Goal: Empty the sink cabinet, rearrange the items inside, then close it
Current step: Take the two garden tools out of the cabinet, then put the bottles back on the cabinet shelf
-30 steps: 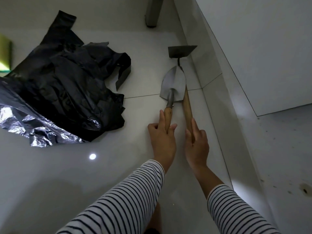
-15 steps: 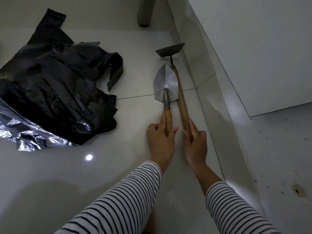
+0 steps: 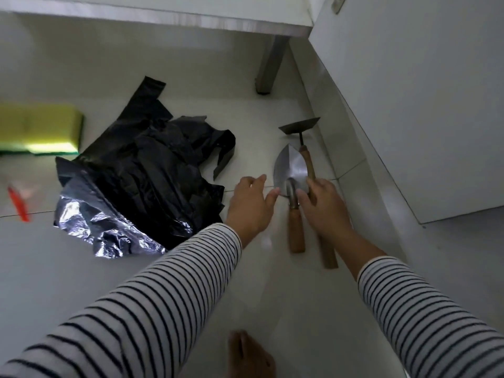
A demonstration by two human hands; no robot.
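A trowel (image 3: pixel 289 170) with a steel blade and a short wooden handle lies on the pale cabinet floor. Right beside it is a small hoe (image 3: pixel 300 126) with a longer wooden handle. My right hand (image 3: pixel 323 207) lies over the hoe's handle, its thumb and fingers pinching the rear of the trowel's blade. My left hand (image 3: pixel 249 205) hovers just left of the blade with fingers apart, the thumb tip at the blade's edge. A crumpled black plastic bag (image 3: pixel 144 173) lies further left.
A yellow-green sponge (image 3: pixel 41 132) sits at the far left, with a blurred red item (image 3: pixel 17 204) in front of it. A metal leg (image 3: pixel 270 64) stands at the back. The open white door (image 3: pixel 409 105) fills the right. My bare foot (image 3: pixel 248 353) shows at the bottom.
Both hands have slid forward from the handle ends to the trowel's blade. The view has tilted up, so the sponge and the cabinet's top edge now show.
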